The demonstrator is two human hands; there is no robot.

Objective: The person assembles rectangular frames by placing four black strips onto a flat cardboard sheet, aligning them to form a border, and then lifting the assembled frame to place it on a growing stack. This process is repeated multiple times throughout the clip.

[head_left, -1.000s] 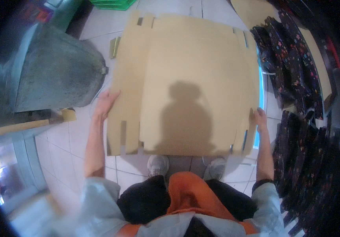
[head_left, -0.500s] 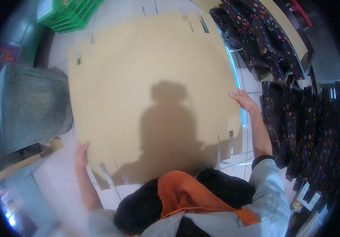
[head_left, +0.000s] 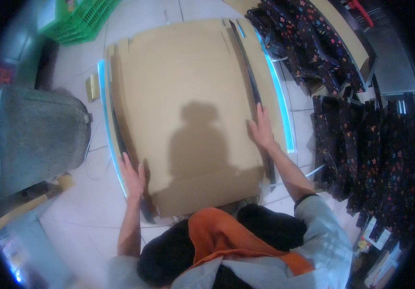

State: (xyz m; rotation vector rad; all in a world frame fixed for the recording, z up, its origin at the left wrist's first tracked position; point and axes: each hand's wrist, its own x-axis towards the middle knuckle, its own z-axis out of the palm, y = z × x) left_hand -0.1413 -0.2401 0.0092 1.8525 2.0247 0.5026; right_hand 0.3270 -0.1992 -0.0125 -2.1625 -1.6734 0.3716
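- Tan cardboard sheet [head_left: 188, 72]: flat middle, side flaps raised, dark strips along them; before the knees, between blue strips [head_left: 281, 111].
- Left hand [head_left: 133, 178], right hand [head_left: 262, 130]: fingers extended, touching opposite flaps, ungrasping.
- Green crate [head_left: 83, 24]: slotted; contents indistinct.

Floor [head_left: 72, 207]: pale tile, dark joints | Over it: brown cardboard sheet [head_left: 183, 72], side flaps raised | Flanking sheet: blue strips [head_left: 281, 106], left and right | Upper left: small tan piece [head_left: 92, 87]; green slatted crate [head_left: 84, 24]
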